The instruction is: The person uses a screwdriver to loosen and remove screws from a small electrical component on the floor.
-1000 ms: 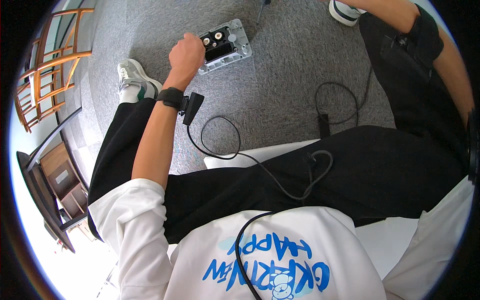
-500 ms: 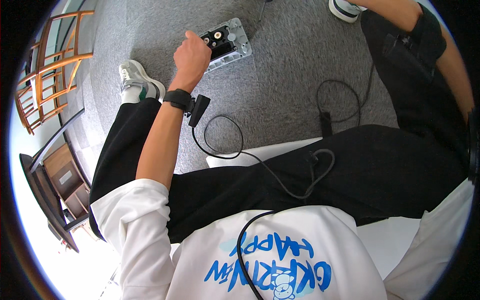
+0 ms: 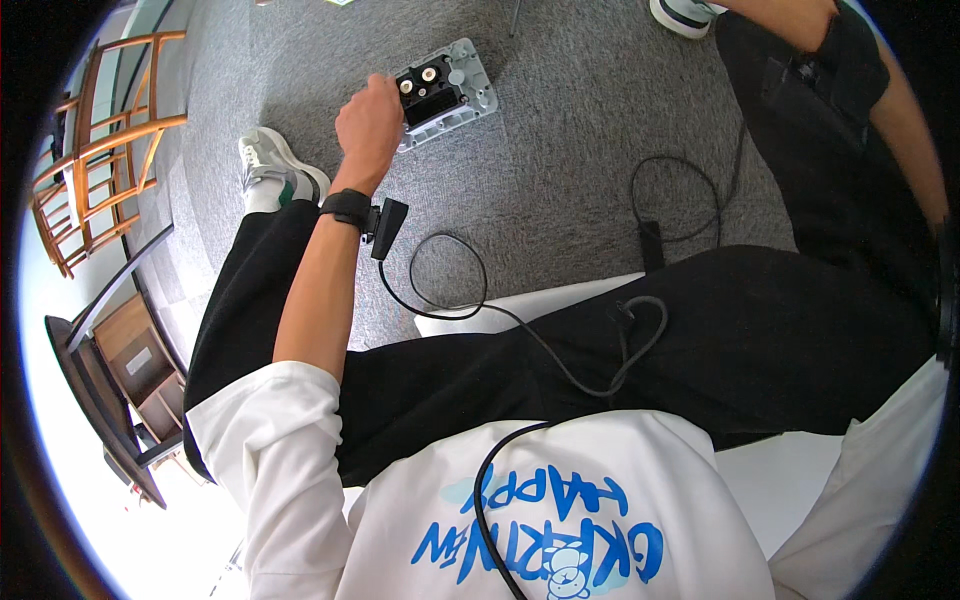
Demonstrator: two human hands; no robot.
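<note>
A grey metal housing (image 3: pixel 480 90) with a black block (image 3: pixel 432 106) set into it lies on the grey carpet (image 3: pixel 570 130), beyond the person's lap and left of the middle. Two round metal-topped fittings (image 3: pixel 428 74) sit side by side near the block's far end. The left hand (image 3: pixel 370 122) is at the unit's left side, back upward, its fingers curled in toward the edge and mostly hidden. The right hand (image 3: pixel 785 20) is cut off by the upper edge at the far right, well apart from the unit. I cannot tell whether the fingers of either hand are gripping anything.

A black strap (image 3: pixel 345 206) rings the left wrist and carries a wedge-shaped black device (image 3: pixel 388 228), from which a thin cable (image 3: pixel 486 265) loops toward the lap. A grey-white shoe (image 3: pixel 280 165) rests just left of that wrist. Farther right, another cable (image 3: pixel 718 205) curls on the carpet. A wooden chair (image 3: pixel 110 128) stands at the far left, above a brown shelf unit (image 3: pixel 135 350).
</note>
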